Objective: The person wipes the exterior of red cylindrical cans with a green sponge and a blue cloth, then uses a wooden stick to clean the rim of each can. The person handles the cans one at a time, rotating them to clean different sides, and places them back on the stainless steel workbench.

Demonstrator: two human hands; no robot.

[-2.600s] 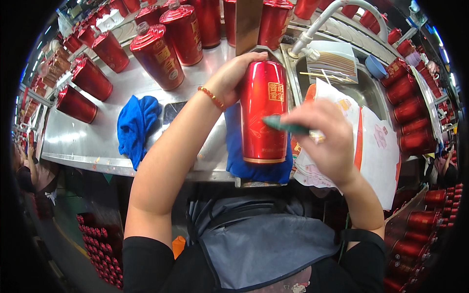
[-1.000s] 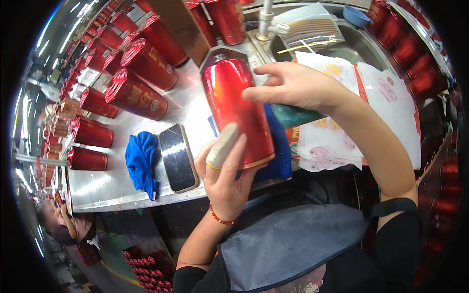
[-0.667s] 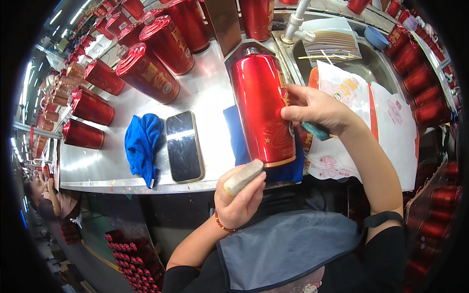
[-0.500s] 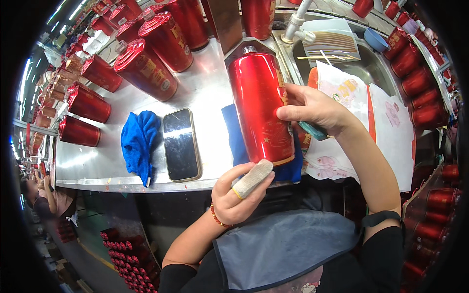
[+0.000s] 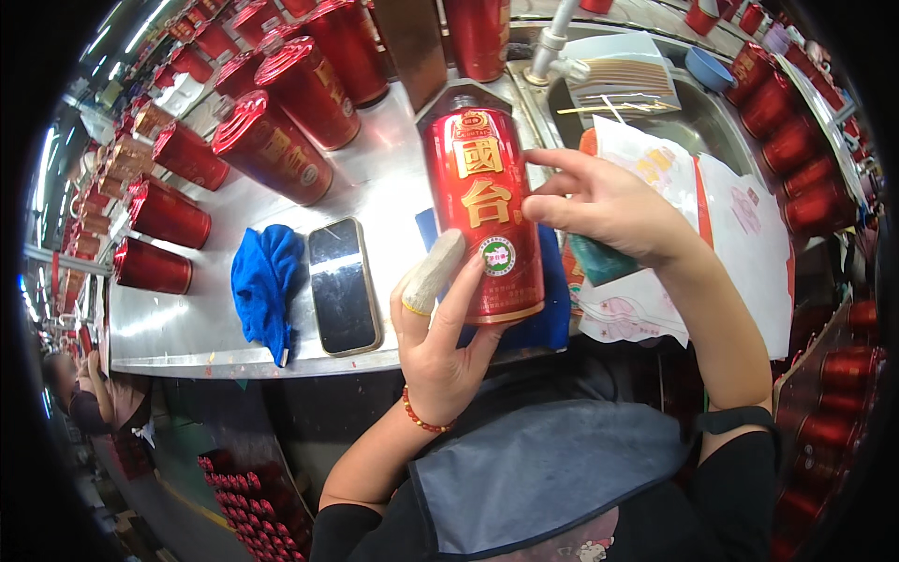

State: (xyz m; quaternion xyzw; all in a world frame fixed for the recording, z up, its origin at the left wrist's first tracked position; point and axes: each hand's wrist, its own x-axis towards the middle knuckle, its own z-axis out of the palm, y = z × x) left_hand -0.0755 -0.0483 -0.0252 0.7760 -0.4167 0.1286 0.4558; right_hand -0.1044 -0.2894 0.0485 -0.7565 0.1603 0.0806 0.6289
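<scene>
A glossy red bottle [image 5: 501, 272] with gold lettering and a round green-and-white emblem lies before me, its neck pointing away. My left hand [image 5: 438, 323] grips its base end; a pale cloth cover sits on one finger, pressed to the bottle's left side. Fingers of my right hand [image 5: 599, 208] reach the bottle's right edge, with the thumb touching or very near it. A dark green pad [image 5: 602, 262], perhaps a sponge, is held under the right palm. Beneath the bottle, a blue cloth [image 5: 554, 314] shows on the metal counter.
Left of the bottle lie a phone [image 5: 344, 290] and a crumpled blue cloth [image 5: 264, 290]. Several red bottles [image 5: 272, 150] stand at the far left. White printed sheets [image 5: 740, 272] lie at right, before a metal sink [image 5: 726, 140] with a tap [image 5: 548, 56] and sticks.
The bottle has turned about its length, so its gold lettering and emblem now face up. My left hand has moved up its left side. The right fingers have loosened somewhat.
</scene>
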